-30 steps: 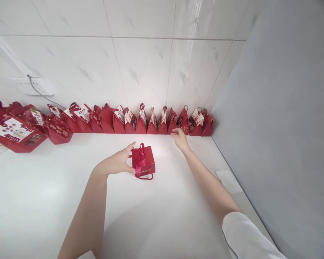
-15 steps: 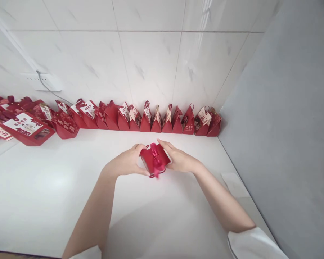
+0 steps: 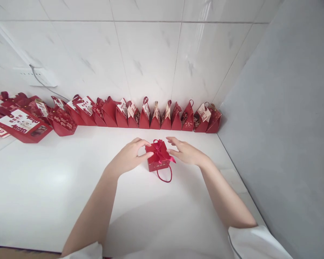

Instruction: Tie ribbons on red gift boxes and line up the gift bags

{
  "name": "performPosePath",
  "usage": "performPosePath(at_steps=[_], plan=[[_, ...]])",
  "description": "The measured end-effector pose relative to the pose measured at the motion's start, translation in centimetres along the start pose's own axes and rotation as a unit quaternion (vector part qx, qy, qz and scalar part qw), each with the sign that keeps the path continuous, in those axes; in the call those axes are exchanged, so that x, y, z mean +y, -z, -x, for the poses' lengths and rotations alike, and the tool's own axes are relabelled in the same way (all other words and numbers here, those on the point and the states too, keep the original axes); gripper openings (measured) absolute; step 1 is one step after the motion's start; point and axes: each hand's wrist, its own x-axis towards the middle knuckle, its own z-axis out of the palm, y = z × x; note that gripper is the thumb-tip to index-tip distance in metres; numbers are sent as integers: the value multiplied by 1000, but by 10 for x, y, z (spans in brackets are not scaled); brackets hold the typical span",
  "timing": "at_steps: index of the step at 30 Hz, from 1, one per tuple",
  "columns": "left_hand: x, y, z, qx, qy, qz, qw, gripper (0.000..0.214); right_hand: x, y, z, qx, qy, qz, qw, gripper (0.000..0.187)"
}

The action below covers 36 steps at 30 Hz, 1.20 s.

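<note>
A small red gift box (image 3: pixel 159 166) stands upright on the white table. A pink-red ribbon bow (image 3: pixel 158 150) lies over its top, one ribbon tail sticking out to the right. A dark red cord handle (image 3: pixel 165 180) hangs down in front of the box onto the table. My left hand (image 3: pixel 132 154) is open at the box's left side, thumb and fingers apart by the top edge; whether they touch it I cannot tell. On the right, my right hand (image 3: pixel 186 151) is also open, its fingers spread close to the bow and the box's right edge.
Along the tiled wall (image 3: pixel 148 54) runs a row of red gift boxes (image 3: pixel 144 117) with tags and loops. More red boxes (image 3: pixel 27 126) crowd the left end. A grey panel (image 3: pixel 286 126) borders the white table (image 3: pixel 56 201) on the right. A cable leads from a wall socket (image 3: pixel 40 76).
Both hands have let go of the box, which was gripped and tilted between them. It now stands on the table with its cord handle fallen forward. The view has shifted slightly.
</note>
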Motion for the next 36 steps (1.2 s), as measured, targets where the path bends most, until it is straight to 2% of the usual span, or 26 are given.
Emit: performPosePath(at_steps=[3,6,8,10,12,13,15,17,20,23,27,31,36], plan=[[-2,-9,-3,-55,3,0,998,52,-8,0,2,-82,-17,-29,996,61],[-9,-11,-5,-61,10,7,998,54,-19,5,5,-147,2,-77,986,46],[-13,-10,-7,-47,25,16,998,54,-21,6,4,-129,14,-84,988,33],[-16,-11,-8,-54,43,20,997,58,-18,3,2,-48,16,-55,997,27],[-17,-12,-9,-79,51,22,995,67,-13,-2,-1,21,6,-22,1000,30],[-16,-13,-9,-91,46,23,995,71,-11,-4,-2,24,-3,-17,1000,34],[-15,-14,-10,-94,24,28,995,72,-9,-5,-3,-12,-18,-23,1000,42],[-13,-14,-12,-73,1,32,997,61,-10,-3,-2,-46,-15,-34,998,39],[-12,-15,-17,-52,-21,44,997,39,-14,2,0,-44,43,-30,998,31],[-14,-18,-24,-57,-37,71,995,29,-15,4,2,-60,109,-12,992,32],[-20,-24,-29,-70,-52,101,991,26,-11,2,2,-96,115,1,989,28],[-22,-27,-32,-74,-54,106,990,22,-7,-2,-3,-86,110,-3,990,5],[-20,-31,-33,-88,-65,110,988,20,-1,-11,-14,-46,76,-88,992,22]])
